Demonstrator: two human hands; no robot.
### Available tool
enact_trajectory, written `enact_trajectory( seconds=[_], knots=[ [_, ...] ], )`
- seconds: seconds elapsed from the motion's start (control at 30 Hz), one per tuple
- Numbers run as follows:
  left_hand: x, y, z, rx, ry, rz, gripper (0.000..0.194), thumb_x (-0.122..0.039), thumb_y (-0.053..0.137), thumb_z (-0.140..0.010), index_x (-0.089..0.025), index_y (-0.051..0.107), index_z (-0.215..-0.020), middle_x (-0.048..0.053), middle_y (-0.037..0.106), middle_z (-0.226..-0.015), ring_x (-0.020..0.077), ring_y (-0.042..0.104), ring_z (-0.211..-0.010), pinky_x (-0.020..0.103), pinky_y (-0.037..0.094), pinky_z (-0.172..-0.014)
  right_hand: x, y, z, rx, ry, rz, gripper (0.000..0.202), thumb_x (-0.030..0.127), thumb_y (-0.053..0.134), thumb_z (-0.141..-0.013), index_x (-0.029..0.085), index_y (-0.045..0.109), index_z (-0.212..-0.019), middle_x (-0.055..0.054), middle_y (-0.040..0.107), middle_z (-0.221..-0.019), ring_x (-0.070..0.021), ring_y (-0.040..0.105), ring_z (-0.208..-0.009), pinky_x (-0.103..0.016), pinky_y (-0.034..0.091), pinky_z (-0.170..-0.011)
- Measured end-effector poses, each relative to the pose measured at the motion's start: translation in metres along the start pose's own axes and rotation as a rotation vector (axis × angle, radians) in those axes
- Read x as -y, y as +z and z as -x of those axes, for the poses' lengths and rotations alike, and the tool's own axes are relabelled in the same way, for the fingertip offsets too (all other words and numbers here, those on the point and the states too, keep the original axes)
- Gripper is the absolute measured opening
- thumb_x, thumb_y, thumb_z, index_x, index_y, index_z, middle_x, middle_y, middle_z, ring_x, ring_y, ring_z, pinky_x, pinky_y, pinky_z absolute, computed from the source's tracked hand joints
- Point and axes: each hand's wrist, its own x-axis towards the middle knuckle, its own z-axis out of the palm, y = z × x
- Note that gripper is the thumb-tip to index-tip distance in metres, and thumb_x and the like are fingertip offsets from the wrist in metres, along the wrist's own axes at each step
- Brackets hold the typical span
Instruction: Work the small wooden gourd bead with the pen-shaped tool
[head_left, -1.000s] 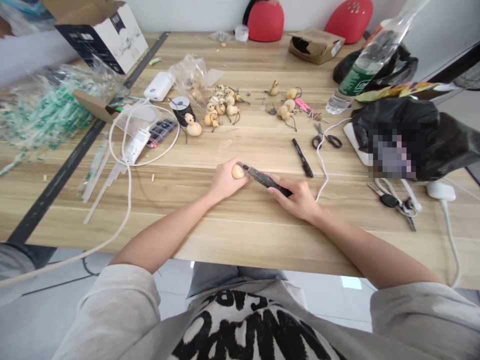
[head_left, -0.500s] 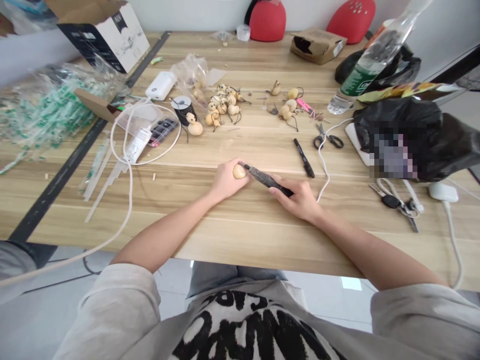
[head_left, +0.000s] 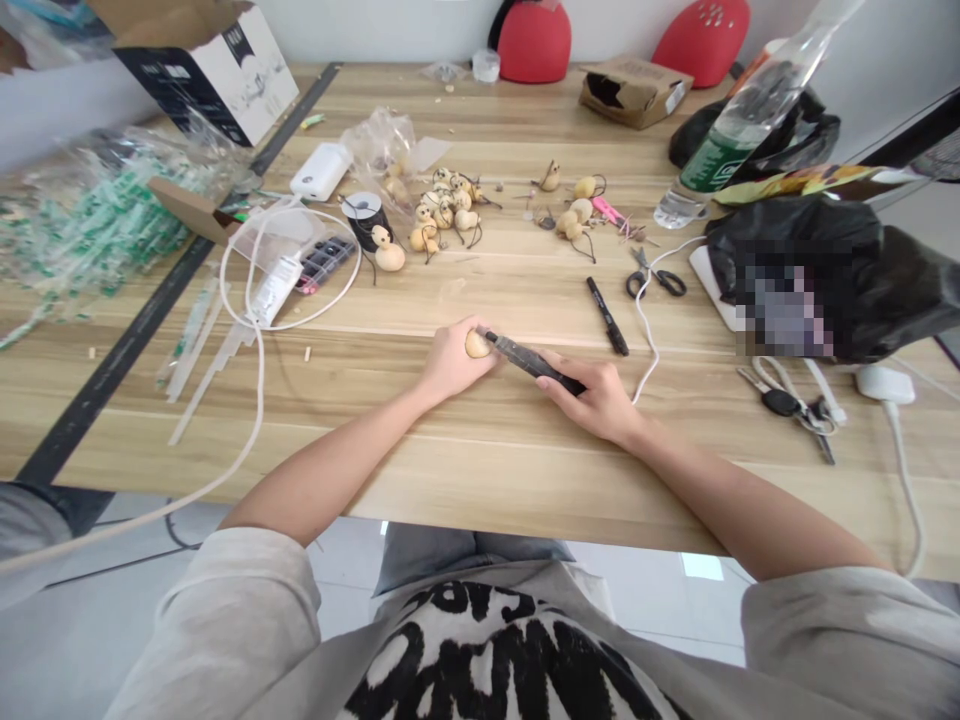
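Note:
Fingers of my left hand are wrapped round a small pale gourd over the middle of the table. In my right hand is a dark, slim tool, gripped along its handle. Its narrow tip meets or overlaps the upper right side of the gourd; whether it touches is too small to tell. Beyond my hands lies a cluster of small gourds with black cords. One more gourd sits beside a spool of black cord.
A black marker, scissors and a white cable lie right of my hands. Further right are keys, a bottle and a black bag. White cable loops and plastic strips are on the left.
The tip of the dark tool has shifted slightly up and left across the gourd. Both hands stay in nearly the same place.

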Motion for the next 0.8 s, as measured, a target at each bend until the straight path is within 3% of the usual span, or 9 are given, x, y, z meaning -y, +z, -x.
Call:
enact_trajectory(
  seconds=[0.37,0.8],
  knots=[
    [0.0000,0.0003,-0.0002,-0.008,-0.001,-0.021,0.020,-0.031,0.066,-0.065,-0.016,0.063,-0.077,0.000,0.066,-0.071,0.0122,0.056,-0.065,0.023,0.042,-0.064,-0.0005,0.0002,-0.0004,-0.014,-0.022,-0.002,0.039,0.031,0.053,-0.089,0.013,0.064,-0.122,-0.008,0.075,-0.091,-0.0200,0.069,-0.074,-0.028,0.053,-0.070],
    [-0.0010,-0.0002,0.0002,-0.006,-0.001,-0.017,0.020,-0.032,0.066,-0.065,-0.017,0.063,-0.077,0.000,0.066,-0.071,0.0124,0.056,-0.065,0.023,0.042,-0.064,0.0003,0.0007,-0.0004,-0.009,0.005,-0.001,0.041,0.034,0.052,-0.089,0.015,0.063,-0.124,-0.008,0.074,-0.099,-0.0212,0.070,-0.080,-0.029,0.054,-0.074]
  ],
)
